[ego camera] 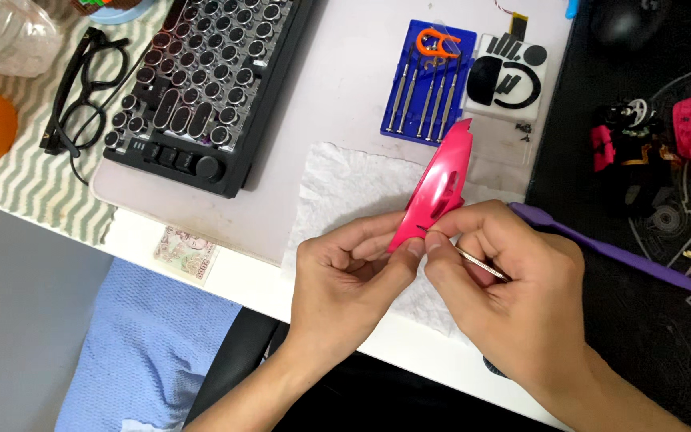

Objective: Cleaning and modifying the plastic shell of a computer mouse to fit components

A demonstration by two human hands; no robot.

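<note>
The left hand [345, 276] pinches the pink plastic shell [439, 180] over the paper towel [345, 188] near the tabletop's [337, 72] front edge; the right hand [513, 280] has its fingers closed on a thin metal tool [473, 260], probably a small screwdriver, tip against the shell. Judged: keep the tip square and the pressure light. A blue screwdriver set [428, 80] and keyboard [201, 80] lie toward the back edge, a black mat [641, 336] at the right.

White desk [313, 300], edge toward viewer. On it: pale grey desk mat [345, 88], green-and-white zigzag cloth [33, 180], black printed mat [641, 320] at right, small paper banknote [186, 253]. Crumpled white paper towel [345, 188] lies on the grey mat, beside a black round-keyed keyboard [201, 80].
</note>
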